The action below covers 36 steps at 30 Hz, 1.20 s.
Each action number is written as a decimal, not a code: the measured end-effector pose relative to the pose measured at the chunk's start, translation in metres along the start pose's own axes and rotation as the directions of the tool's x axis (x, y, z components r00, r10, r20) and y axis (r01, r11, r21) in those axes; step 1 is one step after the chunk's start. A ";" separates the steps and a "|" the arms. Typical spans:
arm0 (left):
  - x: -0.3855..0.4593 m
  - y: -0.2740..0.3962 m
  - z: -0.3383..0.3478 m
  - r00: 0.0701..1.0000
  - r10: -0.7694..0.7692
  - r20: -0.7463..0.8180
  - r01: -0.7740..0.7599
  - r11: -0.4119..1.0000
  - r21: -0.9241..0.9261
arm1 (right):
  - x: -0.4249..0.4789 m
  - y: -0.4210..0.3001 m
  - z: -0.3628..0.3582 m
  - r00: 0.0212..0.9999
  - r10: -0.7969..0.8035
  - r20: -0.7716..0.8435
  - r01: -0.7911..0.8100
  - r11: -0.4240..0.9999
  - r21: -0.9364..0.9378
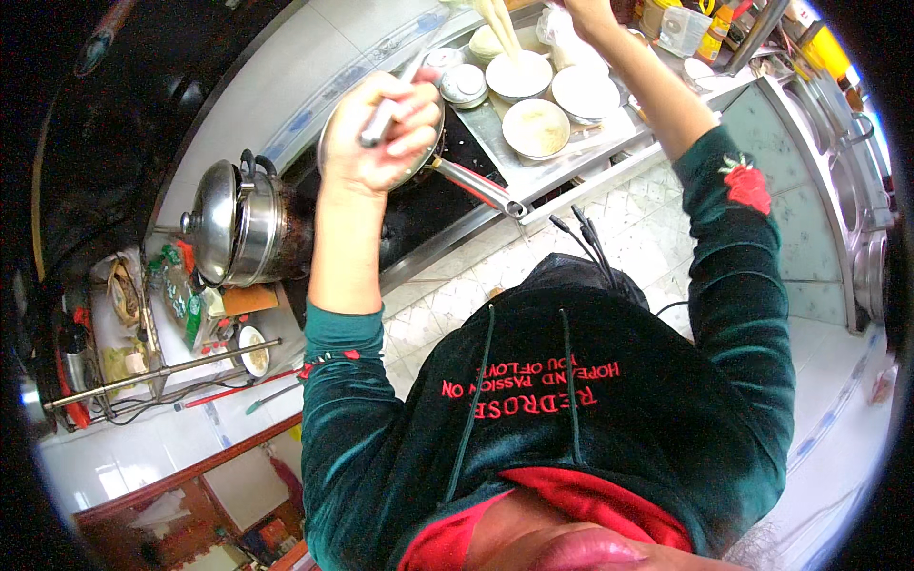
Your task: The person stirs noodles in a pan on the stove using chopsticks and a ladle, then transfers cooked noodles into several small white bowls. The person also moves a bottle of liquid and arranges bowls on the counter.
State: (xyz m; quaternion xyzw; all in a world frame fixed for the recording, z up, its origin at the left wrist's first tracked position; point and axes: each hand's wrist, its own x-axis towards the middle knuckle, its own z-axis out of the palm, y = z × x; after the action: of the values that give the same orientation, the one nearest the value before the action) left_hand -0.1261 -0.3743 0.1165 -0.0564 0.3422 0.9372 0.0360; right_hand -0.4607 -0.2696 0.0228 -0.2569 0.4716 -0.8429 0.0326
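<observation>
My left hand [389, 135] is raised above a frying pan [332, 135], its fingers closed around the metal-looking handle of a blurred utensil [380, 123]. The utensil's far end points up and right toward the top edge, where its shape is unclear. Pale noodle-like strands [503, 28] hang from there into a white bowl [519, 75]. My right hand [591, 18] is beyond that bowl, near a clear plastic bag [560, 28]; the top edge cuts off its fingers. Two more white bowls stand close by, one [535, 130] with pale contents, the other [585, 94] overexposed.
The pan's handle [482, 187] reaches over the black cooktop [421, 228] toward the counter's front edge. A lidded steel pot [239, 221] stands left of my left forearm. Lidded bowls [464, 86] sit behind the white bowls. Jars and packages [682, 32] crowd the back right.
</observation>
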 end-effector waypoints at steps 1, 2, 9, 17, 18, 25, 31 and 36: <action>0.010 -0.014 -0.017 1.000 -0.008 -0.016 0.008 0.999 0.038 | -0.010 0.005 -0.011 0.984 0.176 -0.002 -0.176 0.979 -0.104; 0.017 -0.026 -0.024 0.994 -0.017 -0.109 0.029 0.994 0.107 | -0.018 0.021 -0.023 0.974 0.228 -0.006 -0.228 0.971 -0.074; 0.063 -0.106 -0.077 0.907 -0.085 -0.411 0.250 0.897 0.366 | -0.082 0.110 -0.087 0.908 0.406 -0.103 -0.403 0.914 0.046; 0.058 -0.115 -0.130 0.833 0.309 -0.459 0.437 0.141 0.888 | -0.081 0.099 -0.091 0.928 0.357 -0.109 -0.364 0.805 -0.469; 0.056 -0.112 -0.118 0.827 0.256 -0.501 0.432 0.280 0.857 | -0.080 0.098 -0.095 0.932 0.344 -0.116 -0.352 0.781 -0.516; 0.023 -0.096 -0.096 0.878 0.012 -0.479 0.161 0.934 0.319 | -0.083 0.135 -0.094 0.870 0.487 -0.079 -0.474 0.781 -0.408; -0.042 -0.075 -0.109 0.852 0.185 -0.490 -0.008 0.940 0.341 | -0.059 0.084 -0.045 0.963 0.247 -0.106 -0.268 0.868 -0.418; -0.105 -0.053 -0.150 0.610 0.360 -0.706 0.247 0.760 0.601 | -0.100 0.065 0.052 0.911 0.366 0.192 -0.335 0.926 -0.177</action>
State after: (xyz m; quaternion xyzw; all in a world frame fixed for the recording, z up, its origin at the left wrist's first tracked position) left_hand -0.0044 -0.4340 -0.0174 -0.4353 0.6243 0.6347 -0.1336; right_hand -0.3618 -0.3164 -0.0478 -0.2618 0.5616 -0.7541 0.2177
